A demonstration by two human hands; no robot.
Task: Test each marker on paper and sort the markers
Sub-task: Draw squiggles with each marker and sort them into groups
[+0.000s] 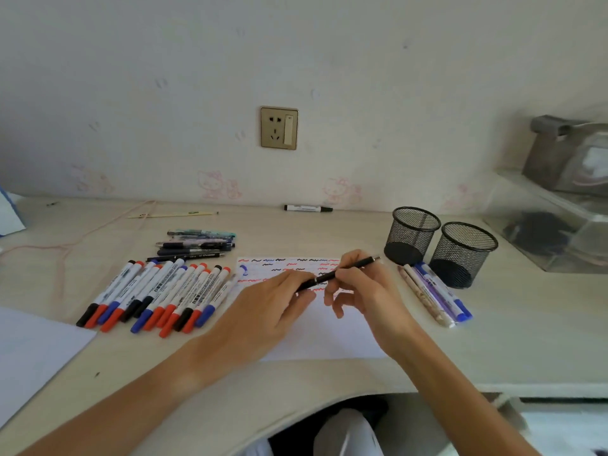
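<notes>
Both forearms reach in from the bottom edge over a pale desk (296, 383). Left hand (263, 311) and right hand (365, 291) share one slim black pen (335, 274), held tilted above the test paper (322, 337); left fingertips pinch its lower end, right thumb and fingers pinch the middle, silver tip end pointing up-right toward the cups. Cannot tell if a cap is on or off.

Test paper lies flat under the hands, top rows covered with short red, blue and black squiggles, lower part blank.

Left of the paper: fan of whiteboard markers (158, 294), white barrels with red, blue and black caps, lying side by side and touching; barrel print looks like "WHITE BOARD", the rest too small to read. Behind them, small pile of dark pens (197, 243); one has white print, unreadable.

Right of the paper: few pens (434, 294) lying together, blue caps nearest the desk edge, labels blurred. Behind them two black mesh cups (441, 245), upright, just beside each other.

Single black-capped marker (307, 208) lies near the wall, well apart from the rest. Wall socket (279, 128) above it. Faint pink cat stickers (218, 185) along the wall. White sheet (29, 350) at far left.
</notes>
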